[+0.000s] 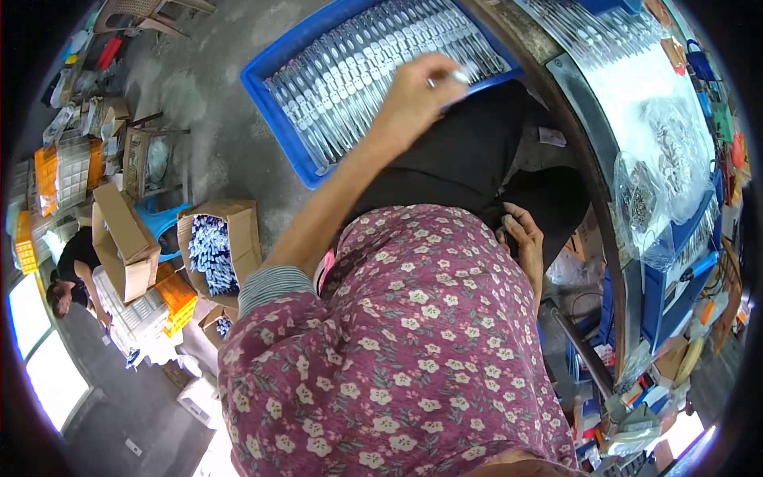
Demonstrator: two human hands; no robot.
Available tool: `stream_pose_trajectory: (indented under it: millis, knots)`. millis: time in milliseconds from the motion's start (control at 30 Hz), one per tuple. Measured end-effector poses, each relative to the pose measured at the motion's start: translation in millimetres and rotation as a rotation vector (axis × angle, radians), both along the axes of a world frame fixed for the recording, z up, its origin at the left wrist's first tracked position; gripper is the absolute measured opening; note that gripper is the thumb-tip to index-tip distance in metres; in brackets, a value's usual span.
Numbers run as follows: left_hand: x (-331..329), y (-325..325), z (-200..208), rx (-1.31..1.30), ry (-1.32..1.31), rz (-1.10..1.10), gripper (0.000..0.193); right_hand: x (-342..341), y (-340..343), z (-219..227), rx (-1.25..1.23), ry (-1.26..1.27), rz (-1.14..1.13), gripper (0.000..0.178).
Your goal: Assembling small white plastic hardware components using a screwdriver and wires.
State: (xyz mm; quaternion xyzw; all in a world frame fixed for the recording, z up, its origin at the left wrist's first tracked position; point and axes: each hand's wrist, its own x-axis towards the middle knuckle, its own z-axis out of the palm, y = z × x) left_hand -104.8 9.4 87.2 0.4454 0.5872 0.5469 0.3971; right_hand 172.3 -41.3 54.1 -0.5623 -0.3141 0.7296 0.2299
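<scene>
My left hand (417,99) is over the near right part of a blue plastic tray (269,123), its fingers curled together. A small white bit shows at the fingertips; whether it is a held piece or a finger covering I cannot tell. Rows of slender, clear and silvery stick-like pieces (342,91) lie side by side in the tray. Down by my lap, my right hand (524,238) has bent fingers drawn together beside the dark trousers (453,167). What those fingers hold, if anything, is hidden.
To the right runs a workbench edge (576,119), with bags of small metal parts (642,203) and more slender pieces on top. At left stand a cardboard box (246,238) full of bluish-white pieces, a blue stool (163,226) and a chair (135,8). Another person (78,258) bends farther left.
</scene>
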Motion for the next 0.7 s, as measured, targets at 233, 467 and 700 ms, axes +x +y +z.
stream_pose_trajectory:
  millis: [233,467,700]
  knots:
    - [-126,-2,-18,-0.024,0.038,0.574,0.014,1,0,-7,0.004,0.056,-0.055,0.029]
    - [-186,-63,-69,-0.237,-0.521,0.471,0.011,4,1,-20,-0.029,0.111,-0.089,0.023]
    - [-184,-62,-93,-0.335,-0.749,0.593,0.004,6,2,-24,-0.074,0.189,-0.078,0.018]
